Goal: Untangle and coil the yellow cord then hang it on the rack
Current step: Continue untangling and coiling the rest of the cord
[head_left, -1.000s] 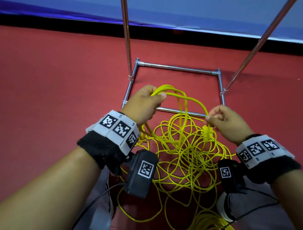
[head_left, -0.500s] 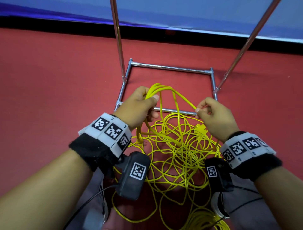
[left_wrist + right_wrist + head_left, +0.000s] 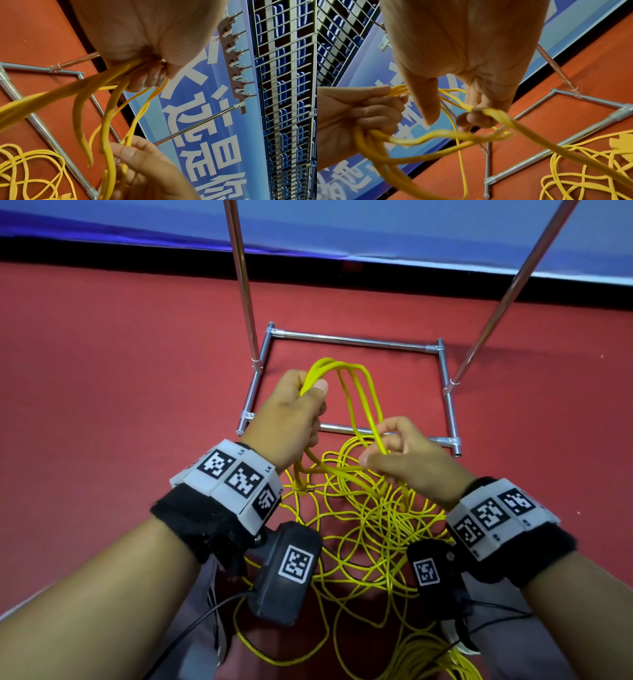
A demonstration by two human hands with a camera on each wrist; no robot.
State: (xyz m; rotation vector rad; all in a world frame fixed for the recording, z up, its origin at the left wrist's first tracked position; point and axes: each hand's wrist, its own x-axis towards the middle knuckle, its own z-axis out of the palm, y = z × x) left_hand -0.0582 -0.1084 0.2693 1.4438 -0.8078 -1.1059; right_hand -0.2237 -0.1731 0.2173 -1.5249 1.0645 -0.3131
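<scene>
A long yellow cord lies in a tangled heap on the red floor in front of the metal rack's base frame. My left hand grips several gathered loops of the cord, thumb pressed over them, held above the heap. My right hand holds a strand of the cord in its curled fingers, just right of the left hand. The strands arch between both hands. The rack's hook bar shows in the left wrist view, high on two slanted poles.
Two chrome poles rise from the base frame toward a blue banner wall. More cord loops lie by my legs at the bottom. Red floor stretches to the left and right of the frame.
My right hand has moved left and nearer to the left hand while keeping its strand. The loops in my left hand stand taller above the frame.
</scene>
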